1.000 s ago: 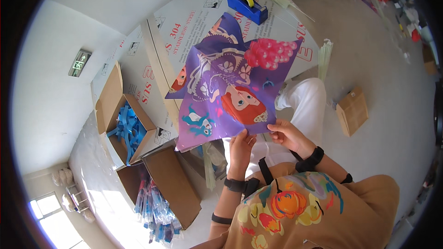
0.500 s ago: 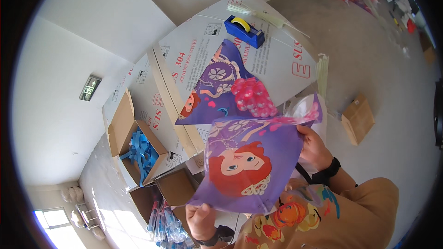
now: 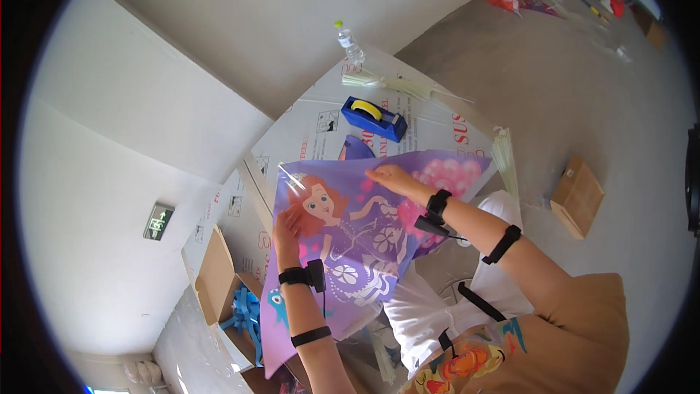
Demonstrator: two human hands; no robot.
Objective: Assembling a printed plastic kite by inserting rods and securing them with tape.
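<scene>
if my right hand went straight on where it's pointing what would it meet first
Probably the purple sheet just under your right hand, then the grey board beyond; depth is unclear.

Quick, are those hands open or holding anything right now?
Left hand: open, laid on the purple printed sheet.
Right hand: near the sheet's far edge; whether it grips cannot be told.

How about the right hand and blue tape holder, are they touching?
Apart: the head view shows grey board and purple sheet between right hand and tape holder.
</scene>
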